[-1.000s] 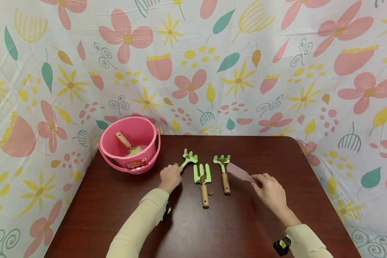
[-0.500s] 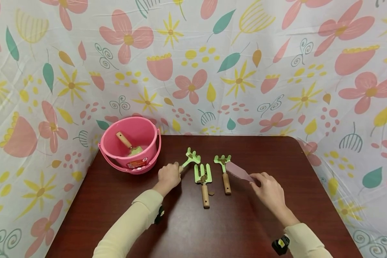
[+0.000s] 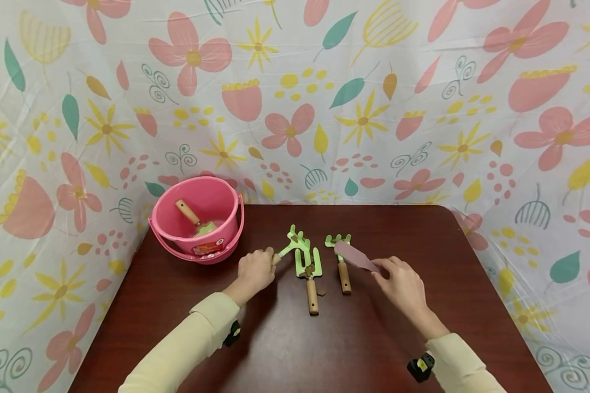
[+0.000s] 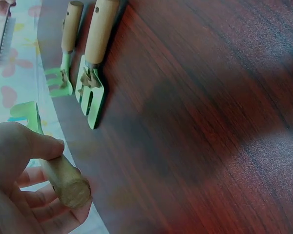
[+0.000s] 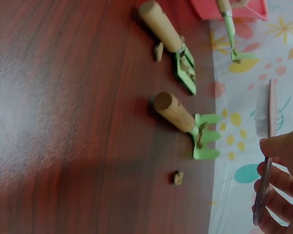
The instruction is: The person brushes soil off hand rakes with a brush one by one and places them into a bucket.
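My left hand (image 3: 257, 269) grips the wooden handle of a small green hand rake (image 3: 292, 246), raised above the table. Its tines overlap a green garden fork (image 3: 312, 297) in the head view. Pinched in my right hand (image 3: 402, 285) is a pink brush (image 3: 356, 255); its white bristles (image 5: 261, 112) show in the right wrist view. The brush head hangs over a second green hand rake (image 3: 344, 279), partly covering it in the head view. Brown bits (image 4: 90, 78) lie on the fork, and the second rake (image 5: 176, 113) carries some too.
At the back left stands a pink bucket (image 3: 163, 215) holding a wooden-handled green tool (image 3: 189, 212). Loose brown bits lie on the dark wooden table (image 3: 295, 349), one beside the fork and another piece (image 5: 178, 177) near the second rake. A flowered cloth (image 3: 295, 82) hangs behind.
The held rake's head has moved right, over the fork's tines, while my left hand shifted slightly left. My right hand and the brush have moved a little left, over the second rake.
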`<act>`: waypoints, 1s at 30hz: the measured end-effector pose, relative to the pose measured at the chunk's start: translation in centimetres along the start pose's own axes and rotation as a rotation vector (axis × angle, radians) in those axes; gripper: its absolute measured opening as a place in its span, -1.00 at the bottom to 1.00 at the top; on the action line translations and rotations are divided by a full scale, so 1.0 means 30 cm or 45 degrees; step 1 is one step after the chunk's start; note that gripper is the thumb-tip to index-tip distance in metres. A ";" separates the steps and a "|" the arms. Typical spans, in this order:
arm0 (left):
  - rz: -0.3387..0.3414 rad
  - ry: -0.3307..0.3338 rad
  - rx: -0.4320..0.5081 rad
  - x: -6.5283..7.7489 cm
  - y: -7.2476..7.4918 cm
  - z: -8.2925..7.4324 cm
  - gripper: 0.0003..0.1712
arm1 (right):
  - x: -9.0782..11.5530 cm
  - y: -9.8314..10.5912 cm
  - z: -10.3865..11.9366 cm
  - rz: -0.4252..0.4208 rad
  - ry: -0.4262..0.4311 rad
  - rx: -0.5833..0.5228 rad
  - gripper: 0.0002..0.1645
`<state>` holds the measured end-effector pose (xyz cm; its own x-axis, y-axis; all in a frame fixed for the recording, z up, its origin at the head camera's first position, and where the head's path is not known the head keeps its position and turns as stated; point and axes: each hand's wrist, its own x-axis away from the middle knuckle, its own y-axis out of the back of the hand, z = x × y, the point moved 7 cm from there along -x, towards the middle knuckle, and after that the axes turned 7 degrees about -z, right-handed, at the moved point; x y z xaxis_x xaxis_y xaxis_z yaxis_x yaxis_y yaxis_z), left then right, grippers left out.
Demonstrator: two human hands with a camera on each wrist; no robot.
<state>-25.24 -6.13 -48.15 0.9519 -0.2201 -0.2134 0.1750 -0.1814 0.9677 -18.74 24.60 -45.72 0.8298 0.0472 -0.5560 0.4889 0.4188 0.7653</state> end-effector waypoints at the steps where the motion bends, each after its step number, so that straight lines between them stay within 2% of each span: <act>1: -0.008 -0.008 0.003 0.003 0.006 -0.002 -0.73 | -0.003 0.000 0.006 -0.004 0.001 -0.002 -0.68; 14: -0.049 -0.058 0.042 0.041 0.054 -0.035 -0.73 | -0.061 -0.002 0.111 -0.019 0.041 -0.071 -0.70; 30: -0.088 -0.009 0.128 0.068 0.062 -0.060 -0.75 | -0.102 -0.050 0.252 0.043 0.079 -0.110 -0.70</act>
<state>-22.52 -5.20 -46.56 0.9364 -0.2107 -0.2805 0.2137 -0.2917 0.9323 -19.99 16.99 -42.72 0.8256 0.1178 -0.5518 0.4339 0.4928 0.7543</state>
